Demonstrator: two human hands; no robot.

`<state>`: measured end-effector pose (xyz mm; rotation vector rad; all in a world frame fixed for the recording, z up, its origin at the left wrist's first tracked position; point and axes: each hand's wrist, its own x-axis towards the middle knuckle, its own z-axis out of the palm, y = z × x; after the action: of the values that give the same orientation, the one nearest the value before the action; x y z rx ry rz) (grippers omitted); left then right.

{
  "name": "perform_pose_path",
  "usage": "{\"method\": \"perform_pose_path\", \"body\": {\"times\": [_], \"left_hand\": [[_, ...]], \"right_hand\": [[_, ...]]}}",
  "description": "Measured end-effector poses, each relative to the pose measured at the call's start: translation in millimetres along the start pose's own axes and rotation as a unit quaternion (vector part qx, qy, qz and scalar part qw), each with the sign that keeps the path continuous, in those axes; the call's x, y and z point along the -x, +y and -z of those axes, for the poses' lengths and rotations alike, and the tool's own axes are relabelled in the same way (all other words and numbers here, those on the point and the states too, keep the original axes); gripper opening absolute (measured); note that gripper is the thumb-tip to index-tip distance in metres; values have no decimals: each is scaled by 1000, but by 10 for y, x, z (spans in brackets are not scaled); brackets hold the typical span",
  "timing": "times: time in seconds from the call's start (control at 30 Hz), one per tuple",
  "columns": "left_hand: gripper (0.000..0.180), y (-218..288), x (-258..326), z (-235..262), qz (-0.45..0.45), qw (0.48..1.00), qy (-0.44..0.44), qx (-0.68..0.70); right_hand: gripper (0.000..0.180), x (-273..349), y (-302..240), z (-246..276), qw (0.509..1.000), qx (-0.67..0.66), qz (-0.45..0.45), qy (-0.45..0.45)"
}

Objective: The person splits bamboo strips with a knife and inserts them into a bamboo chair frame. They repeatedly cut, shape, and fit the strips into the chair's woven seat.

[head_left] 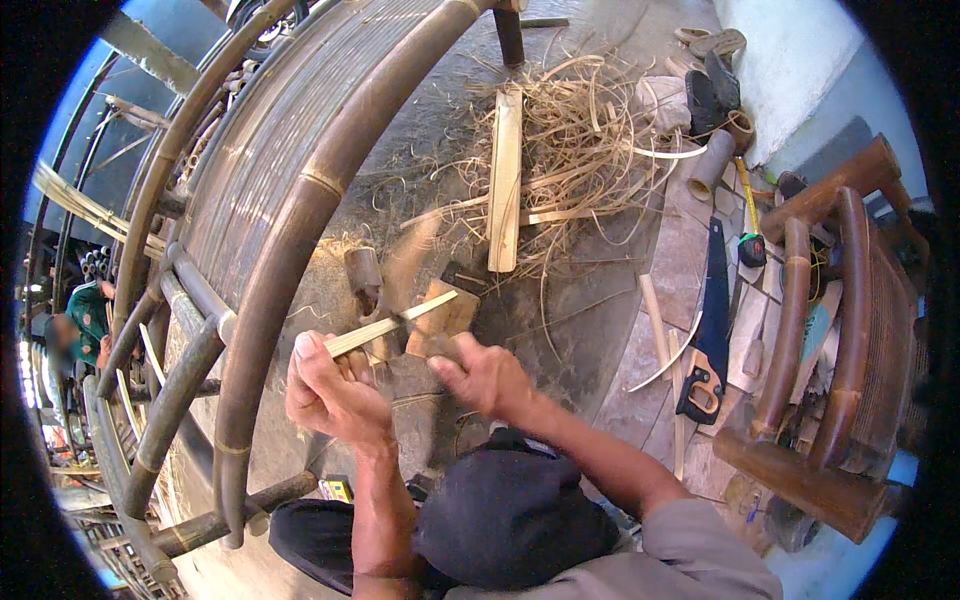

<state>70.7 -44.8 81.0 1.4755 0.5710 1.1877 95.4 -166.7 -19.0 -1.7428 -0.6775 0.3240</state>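
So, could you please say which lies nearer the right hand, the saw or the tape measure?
The dark-bladed saw; the tape measure lies farther from the right hand.

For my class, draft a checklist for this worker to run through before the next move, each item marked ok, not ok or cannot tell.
1. Left hand gripping the pale strip: ok.
2. Right hand secure on a tool: cannot tell; the area beside it is blurred.
3. Saw lying apart from both hands: ok.
4. Tape measure retracted: not ok; its yellow tape is out.
5. Shavings cleared away: not ok; a tangled heap remains.
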Motion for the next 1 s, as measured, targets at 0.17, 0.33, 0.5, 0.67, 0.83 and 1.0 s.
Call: {"method": "perform_pose_path", "body": {"times": [0.17,0.33,0.5,0.67,0.83,1.0], "left_hand": [[39,6,-76,-17,17,998,54,9],[36,-20,-212,33,-25,999,37,-11],[33,4,-280,115,-53,997,36,-30],[33,-63,-238,80,-41,999,33,-8],[34,-204,-381,142,-75,996,12,-38],[37,-187,-456,155,-175,974,29,-142]], "right_hand": [[40,-46,195,-81,998,-33,54,16],[47,-51,486,-165,991,9,-130,-19],[47,3,512,-196,994,22,-103,-29],[47,38,373,-172,998,-58,-18,-13],[43,-77,361,-124,994,7,-105,-37],[45,-16,407,-180,995,-83,47,-39]]}}
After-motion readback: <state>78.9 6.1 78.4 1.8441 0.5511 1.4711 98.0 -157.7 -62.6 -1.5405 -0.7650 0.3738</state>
